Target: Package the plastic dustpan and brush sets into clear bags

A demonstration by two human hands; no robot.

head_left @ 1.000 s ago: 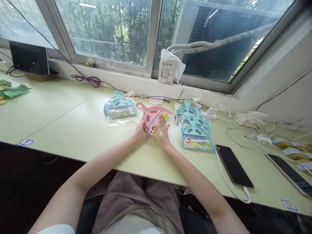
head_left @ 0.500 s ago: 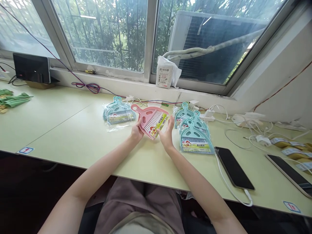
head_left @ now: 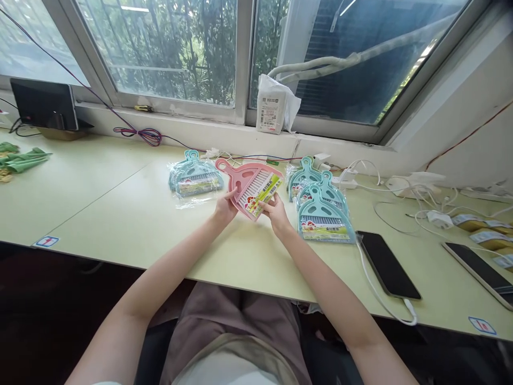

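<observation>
A pink dustpan and brush set with white bristles and a yellow-green printed label is tilted above the table, handle toward the upper left. My left hand grips its left edge. My right hand pinches the lower right part, thumb on the label and fingers behind. To the left lie turquoise dustpan sets in clear plastic wrap. On the right several more turquoise sets overlap one another, the front one nearest my right forearm.
A black phone on a white cable and a second phone lie on the table at the right. White chargers and cables tangle behind them. A tablet stands far left. A wrapped box sits on the windowsill.
My right hand's fingers have closed in on the pink set's right side, where they were spread before. The set is turned slightly. The whole view has shifted a little.
</observation>
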